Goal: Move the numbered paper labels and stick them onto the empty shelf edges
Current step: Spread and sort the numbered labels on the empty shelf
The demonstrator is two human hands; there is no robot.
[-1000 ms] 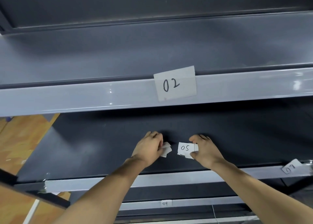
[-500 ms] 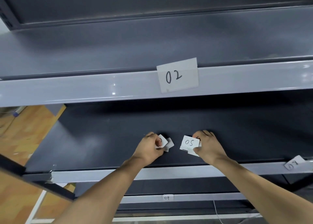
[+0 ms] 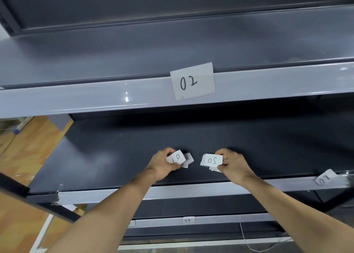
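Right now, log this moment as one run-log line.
left hand: holds label stack | right hand: grips 05 label atop more labels | 02 label: stuck on upper shelf edge | both over middle shelf

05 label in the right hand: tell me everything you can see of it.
The small white rectangular paper label bears a handwritten black "05", reading upright and slightly tilted. It looks like thin, flat paper. It tops a small stack of similar white slips whose edges peek out below and left. The right hand pinches the stack at its right edge, over the dark grey shelf board; whether it touches the board is unclear.
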